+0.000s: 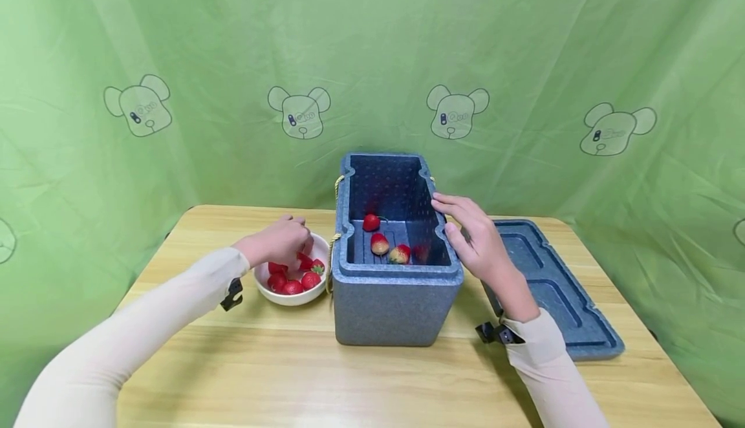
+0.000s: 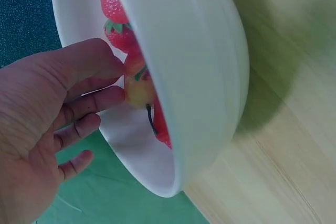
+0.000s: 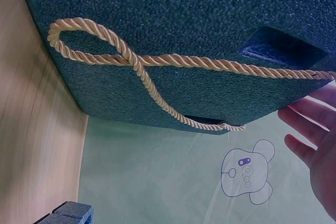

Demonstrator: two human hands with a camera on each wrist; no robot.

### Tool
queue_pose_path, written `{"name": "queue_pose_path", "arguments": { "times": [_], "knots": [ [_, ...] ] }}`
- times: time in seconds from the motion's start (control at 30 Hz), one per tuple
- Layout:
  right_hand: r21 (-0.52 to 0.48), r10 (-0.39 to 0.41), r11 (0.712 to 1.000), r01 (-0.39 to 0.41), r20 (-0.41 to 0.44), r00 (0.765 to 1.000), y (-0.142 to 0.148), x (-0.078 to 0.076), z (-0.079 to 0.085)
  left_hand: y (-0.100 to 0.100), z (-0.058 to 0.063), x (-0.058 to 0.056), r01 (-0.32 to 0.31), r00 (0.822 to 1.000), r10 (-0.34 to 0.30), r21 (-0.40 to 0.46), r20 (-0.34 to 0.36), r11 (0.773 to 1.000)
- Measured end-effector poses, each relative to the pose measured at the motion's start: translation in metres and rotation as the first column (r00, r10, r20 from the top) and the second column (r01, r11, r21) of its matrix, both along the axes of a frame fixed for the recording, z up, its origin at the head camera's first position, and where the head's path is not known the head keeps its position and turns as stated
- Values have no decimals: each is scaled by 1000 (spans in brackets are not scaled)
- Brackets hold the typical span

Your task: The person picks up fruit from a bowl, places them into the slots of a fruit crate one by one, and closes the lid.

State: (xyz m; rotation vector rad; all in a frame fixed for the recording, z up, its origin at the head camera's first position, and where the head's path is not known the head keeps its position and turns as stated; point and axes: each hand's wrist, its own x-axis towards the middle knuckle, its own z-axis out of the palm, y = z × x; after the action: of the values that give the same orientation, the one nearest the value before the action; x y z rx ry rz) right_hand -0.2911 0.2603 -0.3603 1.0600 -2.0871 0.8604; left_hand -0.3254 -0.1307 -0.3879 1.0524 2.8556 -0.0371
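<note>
My left hand (image 1: 278,242) reaches into a white bowl (image 1: 285,299) of strawberries. In the left wrist view its thumb and finger pinch a red-and-yellow strawberry (image 2: 138,91) inside the bowl. Other red strawberries (image 1: 293,286) lie around it, some with green leaves. Right of the bowl stands a lidless dark grey-blue foam box (image 1: 392,311). Three strawberries (image 1: 379,244) lie on its floor. My right hand (image 1: 476,237) rests on the box's right rim, fingers extended; the right wrist view shows it beside the box's upper edge.
The box's lid (image 1: 573,324) lies flat on the wooden table (image 1: 262,376), to the right. A twisted rope handle (image 3: 176,61) hangs along the box's right side, and another rope (image 1: 332,260) lies between bowl and box. A green curtain (image 1: 372,40) with bear drawings stands behind.
</note>
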Motion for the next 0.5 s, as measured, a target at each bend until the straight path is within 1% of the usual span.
{"name": "queue_pose_path", "arguments": {
  "times": [0.1,0.23,0.33,0.43,0.5],
  "knots": [
    [1,-2,1000,2,2,1000,0,0,1,1,0,0,0,1000,0,-25,2,1000],
    [9,-9,1000,8,16,1000,1,0,0,1,-3,0,-11,1000,12,-48,5,999],
    [12,-15,1000,15,23,1000,1,0,0,0,-4,-1,-36,999,37,-44,25,998],
    [11,-13,1000,13,22,1000,1,0,0,-1,-3,-1,-53,997,55,-42,46,998],
    [10,-11,1000,11,17,1000,1,0,1,-1,-3,-3,-51,998,53,-42,44,998]
  ]
}}
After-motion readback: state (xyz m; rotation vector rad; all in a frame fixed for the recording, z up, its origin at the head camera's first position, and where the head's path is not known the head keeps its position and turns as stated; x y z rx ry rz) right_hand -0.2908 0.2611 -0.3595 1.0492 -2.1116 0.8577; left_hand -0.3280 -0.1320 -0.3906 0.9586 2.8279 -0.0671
